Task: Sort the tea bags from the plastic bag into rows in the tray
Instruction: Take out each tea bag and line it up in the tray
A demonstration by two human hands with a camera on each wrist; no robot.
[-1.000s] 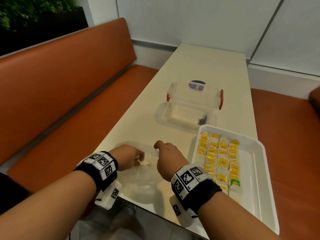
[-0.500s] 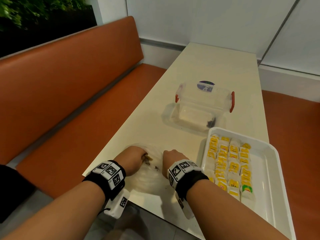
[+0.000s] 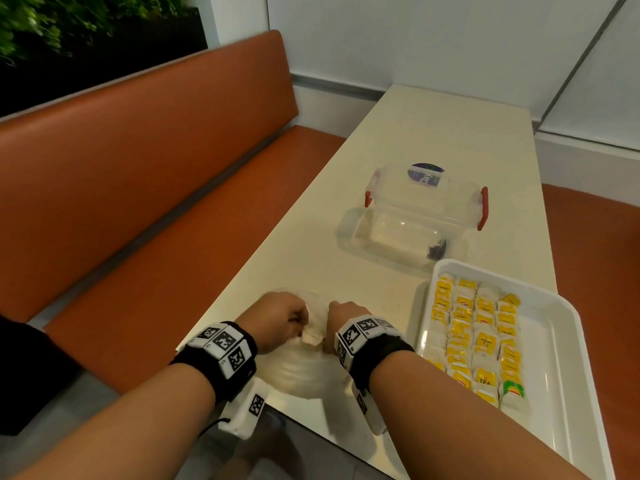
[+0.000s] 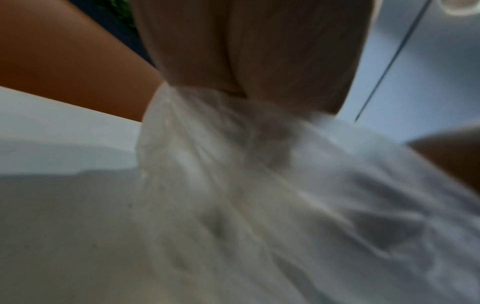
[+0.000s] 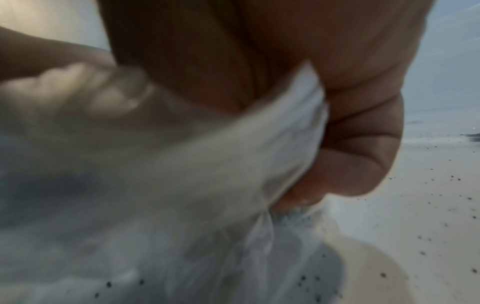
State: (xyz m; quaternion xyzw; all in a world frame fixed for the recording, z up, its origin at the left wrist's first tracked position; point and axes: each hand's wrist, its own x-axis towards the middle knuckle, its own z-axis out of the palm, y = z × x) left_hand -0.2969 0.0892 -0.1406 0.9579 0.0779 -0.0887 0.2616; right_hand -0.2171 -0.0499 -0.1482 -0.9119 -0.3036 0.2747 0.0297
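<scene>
near edge of the table (image 3: 433,133): a clear plastic bag (image 3: 304,368) lies crumpled on the pale top, between the two wrists. the left hand (image 3: 277,323) has its fingers curled and grips a bunched part of the bag; the left wrist view shows the film gathered into folds (image 4: 207,127) where it enters the fist. the right hand (image 3: 343,311) likewise grips the bag's other side, its curled fingers (image 5: 363,133) closed on a twisted strip of the film. between the two hands a small pale piece (image 3: 311,336) shows; whether it is a tea bag or a fold of plastic cannot be told. dark specks (image 5: 428,238) are scattered on the table beside the right hand and inside the bag.

to the right, just beside the right forearm: a white tray (image 3: 568,375) holding the tea bags (image 3: 481,341), mostly yellow-labelled, one green-labelled (image 3: 514,389), set in four rows along its left half.

farther: a clear storage box (image 3: 429,202) with red clips, standing close behind the tray's far edge, with a clear lid (image 3: 391,237) lying in front of it.

left of the table: an orange bench (image 3: 156,168).
</scene>
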